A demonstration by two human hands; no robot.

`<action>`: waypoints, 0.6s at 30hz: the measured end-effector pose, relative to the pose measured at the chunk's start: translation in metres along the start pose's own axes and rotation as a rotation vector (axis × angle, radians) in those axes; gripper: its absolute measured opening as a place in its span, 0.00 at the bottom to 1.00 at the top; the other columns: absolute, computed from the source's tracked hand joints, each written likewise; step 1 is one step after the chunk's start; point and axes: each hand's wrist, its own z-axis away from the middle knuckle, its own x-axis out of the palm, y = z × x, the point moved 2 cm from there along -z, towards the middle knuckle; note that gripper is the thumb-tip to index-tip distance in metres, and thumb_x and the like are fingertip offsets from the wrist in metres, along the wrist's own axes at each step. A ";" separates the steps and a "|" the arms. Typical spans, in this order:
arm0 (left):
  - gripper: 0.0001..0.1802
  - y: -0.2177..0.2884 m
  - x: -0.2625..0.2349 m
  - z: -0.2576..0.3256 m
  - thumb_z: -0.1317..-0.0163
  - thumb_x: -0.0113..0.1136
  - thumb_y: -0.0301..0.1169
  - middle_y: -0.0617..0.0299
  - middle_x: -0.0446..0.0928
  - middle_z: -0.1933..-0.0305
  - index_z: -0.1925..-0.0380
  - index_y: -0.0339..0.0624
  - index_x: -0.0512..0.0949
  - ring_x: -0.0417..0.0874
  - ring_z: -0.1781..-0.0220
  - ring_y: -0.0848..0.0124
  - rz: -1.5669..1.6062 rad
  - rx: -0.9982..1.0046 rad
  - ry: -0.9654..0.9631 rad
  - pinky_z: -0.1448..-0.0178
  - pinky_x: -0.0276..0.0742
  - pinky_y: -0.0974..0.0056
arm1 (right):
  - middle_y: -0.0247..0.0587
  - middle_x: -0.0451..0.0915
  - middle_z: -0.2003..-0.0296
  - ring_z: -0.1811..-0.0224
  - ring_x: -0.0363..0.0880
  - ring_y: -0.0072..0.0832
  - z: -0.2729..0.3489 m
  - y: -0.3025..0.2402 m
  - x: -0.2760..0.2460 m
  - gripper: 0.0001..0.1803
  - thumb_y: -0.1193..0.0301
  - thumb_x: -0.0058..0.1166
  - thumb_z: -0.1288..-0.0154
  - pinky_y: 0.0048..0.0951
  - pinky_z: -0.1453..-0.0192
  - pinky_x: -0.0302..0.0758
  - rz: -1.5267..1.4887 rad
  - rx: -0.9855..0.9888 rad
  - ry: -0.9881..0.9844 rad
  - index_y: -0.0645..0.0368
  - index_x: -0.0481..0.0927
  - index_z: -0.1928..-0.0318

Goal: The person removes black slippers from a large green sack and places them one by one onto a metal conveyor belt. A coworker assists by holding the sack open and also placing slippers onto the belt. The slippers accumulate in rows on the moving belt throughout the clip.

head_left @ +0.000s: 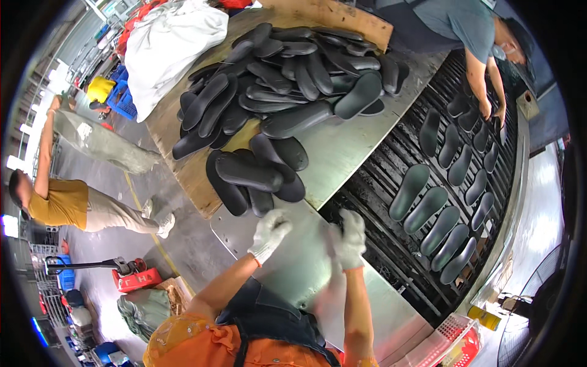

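My left hand (269, 232) and my right hand (350, 240), both in white gloves, hover close together over the bare metal table (342, 147), at its near end. The left glove's fingers are loosely spread with nothing in them. A motion blur runs along my right wrist, so I cannot tell whether that hand holds anything. Just beyond my hands lies a big heap of black shoe insoles (281, 85), the nearest ones (247, 174) a short reach from my left hand. To the right, a dark slatted conveyor (391, 244) carries rows of grey-green insoles (428, 211).
Another person (471, 30) in a grey-blue shirt leans over the conveyor's far end, hands on the insoles there. A wooden board (183, 177) underlies the heap. A person in a yellow shirt (64, 205), a red pallet jack (131, 275) and a white sack (165, 43) are on the left. A red basket (458, 342) stands at lower right.
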 end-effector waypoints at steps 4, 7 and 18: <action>0.26 -0.022 -0.070 -0.027 0.44 0.69 0.21 0.61 0.83 0.56 0.43 0.40 0.78 0.83 0.59 0.72 -0.075 0.131 0.264 0.49 0.81 0.66 | 0.55 0.77 0.48 0.44 0.75 0.55 -0.057 -0.073 0.064 0.35 0.71 0.69 0.49 0.48 0.41 0.76 0.091 -0.388 -0.099 0.53 0.74 0.37; 0.29 -0.005 -0.101 -0.034 0.47 0.72 0.25 0.56 0.80 0.51 0.42 0.41 0.78 0.83 0.56 0.65 -0.265 0.129 0.531 0.47 0.81 0.60 | 0.49 0.74 0.43 0.44 0.76 0.50 -0.090 -0.105 0.116 0.36 0.68 0.67 0.45 0.49 0.43 0.77 0.348 -0.545 -0.206 0.50 0.71 0.34; 0.50 -0.006 -0.155 -0.069 0.44 0.67 0.15 0.54 0.78 0.45 0.23 0.40 0.53 0.83 0.46 0.66 -0.031 -0.095 0.541 0.47 0.82 0.65 | 0.54 0.84 0.61 0.60 0.85 0.46 -0.086 -0.131 0.179 0.32 0.63 0.56 0.37 0.46 0.48 0.81 -0.039 0.158 -0.417 0.58 0.70 0.33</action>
